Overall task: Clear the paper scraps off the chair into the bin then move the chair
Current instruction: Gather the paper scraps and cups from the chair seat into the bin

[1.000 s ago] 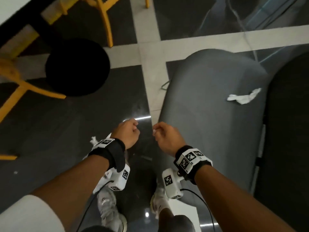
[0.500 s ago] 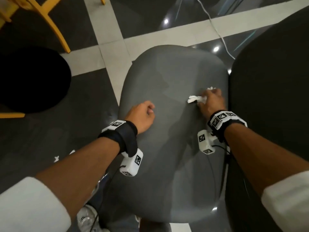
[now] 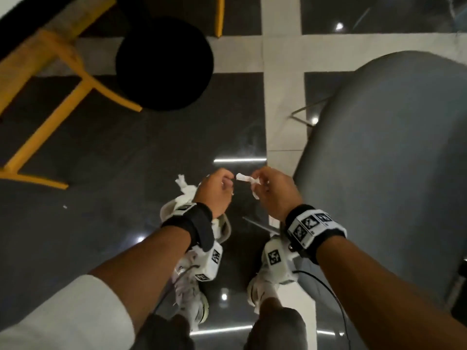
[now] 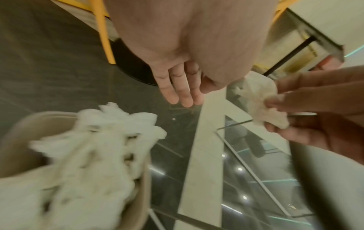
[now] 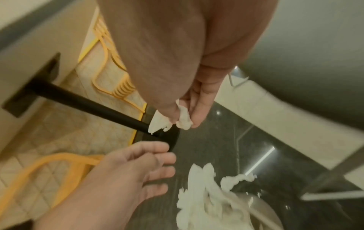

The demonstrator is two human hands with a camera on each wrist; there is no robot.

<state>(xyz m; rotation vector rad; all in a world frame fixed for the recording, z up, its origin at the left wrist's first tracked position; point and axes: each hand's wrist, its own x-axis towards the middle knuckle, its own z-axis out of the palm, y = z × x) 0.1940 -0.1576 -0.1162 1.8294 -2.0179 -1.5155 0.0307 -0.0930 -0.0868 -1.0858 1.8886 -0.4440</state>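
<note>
Dark glossy floor beside grey chair (image 3: 394, 173) | paper scrap (image 3: 249, 181) being pinched by right hand (image 3: 274, 192) above overfilled bin (image 4: 138, 194) | left hand (image 3: 214, 192) being held empty, loosely spread | risk: scrap being dropped outside, heaped paper deflecting it.

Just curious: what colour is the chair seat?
Grey chair seat, clearest in the head view.

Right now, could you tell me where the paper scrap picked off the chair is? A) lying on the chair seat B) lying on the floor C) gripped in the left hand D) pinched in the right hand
D: the right hand pinches the paper scrap, while the left hand holds nothing.
</note>
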